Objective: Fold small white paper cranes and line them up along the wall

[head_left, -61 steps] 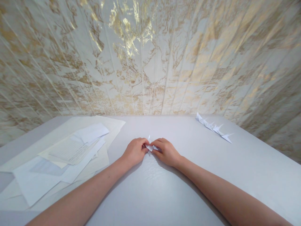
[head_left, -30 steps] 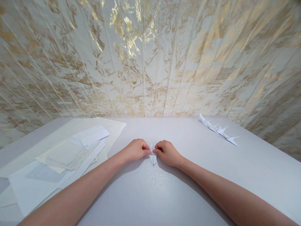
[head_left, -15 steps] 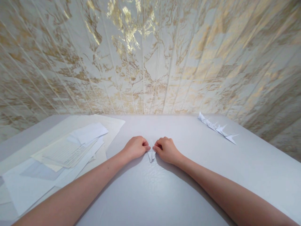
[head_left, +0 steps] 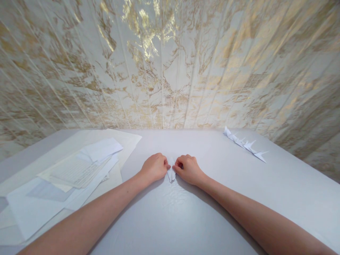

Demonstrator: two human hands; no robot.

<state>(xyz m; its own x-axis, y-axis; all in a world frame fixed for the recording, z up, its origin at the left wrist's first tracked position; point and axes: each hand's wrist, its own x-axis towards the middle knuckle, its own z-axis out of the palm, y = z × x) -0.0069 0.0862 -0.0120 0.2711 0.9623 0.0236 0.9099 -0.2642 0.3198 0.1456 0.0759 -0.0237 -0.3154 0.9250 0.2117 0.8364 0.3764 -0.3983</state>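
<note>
Between my two hands, low over the white table (head_left: 170, 223), is a small folded piece of white paper (head_left: 171, 175), narrow and diamond-like with points at top and bottom. My left hand (head_left: 156, 166) pinches its left edge between thumb and fingers. On the opposite edge, my right hand (head_left: 188, 169) is closed in a similar pinch, its fingers curled. The fingertips cover both side edges of the paper, so the folds there are hidden.
Several folded white paper figures (head_left: 244, 143) with sharp points lie in a row at the back right. To the left is a spread of loose paper sheets (head_left: 37, 209), some with writing (head_left: 77, 173). A gold-patterned wall (head_left: 170, 71) rises behind the table.
The folded paper looks narrower, and its upper point shows more clearly between my hands. My left hand has shifted very slightly; my right hand stays in place.
</note>
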